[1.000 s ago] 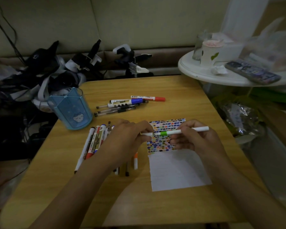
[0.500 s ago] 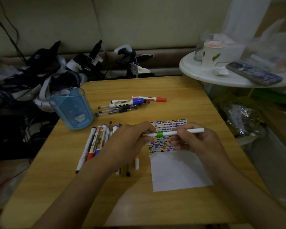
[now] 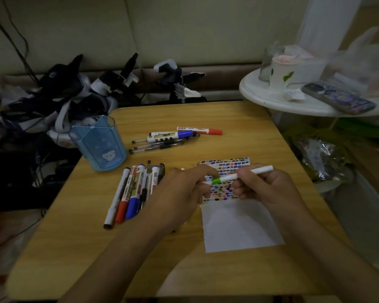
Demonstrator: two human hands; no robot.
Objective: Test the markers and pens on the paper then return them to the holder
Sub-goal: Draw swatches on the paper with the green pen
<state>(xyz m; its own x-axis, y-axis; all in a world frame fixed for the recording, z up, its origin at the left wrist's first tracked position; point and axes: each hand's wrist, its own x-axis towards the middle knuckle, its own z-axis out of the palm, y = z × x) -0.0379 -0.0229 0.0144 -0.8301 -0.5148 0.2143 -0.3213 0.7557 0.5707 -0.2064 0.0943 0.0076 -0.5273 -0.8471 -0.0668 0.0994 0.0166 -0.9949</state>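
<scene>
- At far left, your blue holder (image 3: 99, 143) stands upright near the table's (image 3: 239, 119) back-left corner and looks to have no pens in it; a small cartoon face is printed on its front, with no words on it that I can read.
- Just right of it lies the near pile of markers (image 3: 131, 189), partly under your left wrist. Their barrel labels carry print, but it is too blurred to read.
- Your left hand (image 3: 179, 191) pinches the cap end of the green-banded marker (image 3: 236, 176).
- Your right hand (image 3: 269, 189) is curled round the barrel, so the marker sits level between both hands, above the coloured swatches on the paper (image 3: 239, 224).
- Behind, a second pile of pens (image 3: 173, 137) lies well apart from the holder; its labels are unreadable too.
- Risks, as I judge them: a cap jerked off could send your tip across the finished swatches, your left forearm could roll the near pile off the table edge, and nothing weighs down the paper, so it may slide under a stroke.
</scene>
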